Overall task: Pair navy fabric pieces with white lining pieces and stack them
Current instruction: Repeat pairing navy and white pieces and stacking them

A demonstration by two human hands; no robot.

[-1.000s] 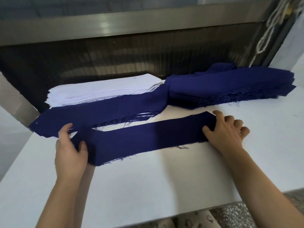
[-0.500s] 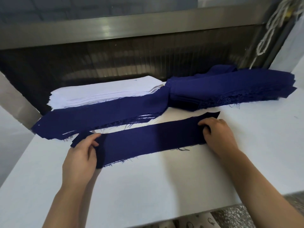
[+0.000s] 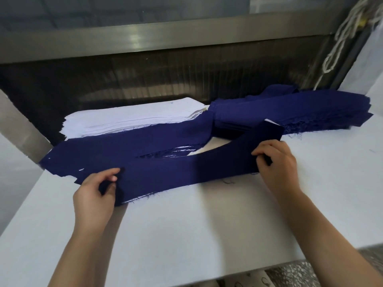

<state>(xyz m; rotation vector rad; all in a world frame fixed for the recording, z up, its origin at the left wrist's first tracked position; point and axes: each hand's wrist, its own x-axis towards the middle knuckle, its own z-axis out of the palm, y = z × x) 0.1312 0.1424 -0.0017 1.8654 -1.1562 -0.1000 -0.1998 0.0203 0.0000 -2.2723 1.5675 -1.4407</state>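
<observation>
A long navy fabric strip (image 3: 182, 172) lies across the white table, its right end lifted and showing a white edge beneath. My left hand (image 3: 97, 193) pinches its left end between thumb and fingers. My right hand (image 3: 275, 162) grips its right part. Just behind lies the paired stack (image 3: 124, 150), navy on top with white layers showing at its frayed edge. At the back left sits the pile of white lining pieces (image 3: 132, 119). At the back right is the thick pile of navy pieces (image 3: 290, 110).
The white table (image 3: 207, 224) drops off at its front edge near my arms. A dark ribbed machine opening (image 3: 165, 73) under a steel bar runs along the back. White cords (image 3: 339, 38) hang at the upper right. A grey metal post (image 3: 18, 125) stands at the left.
Both hands went from pressing the strip flat to gripping its ends. The strip has moved back toward the paired stack and now overlaps its front edge, with the right end raised.
</observation>
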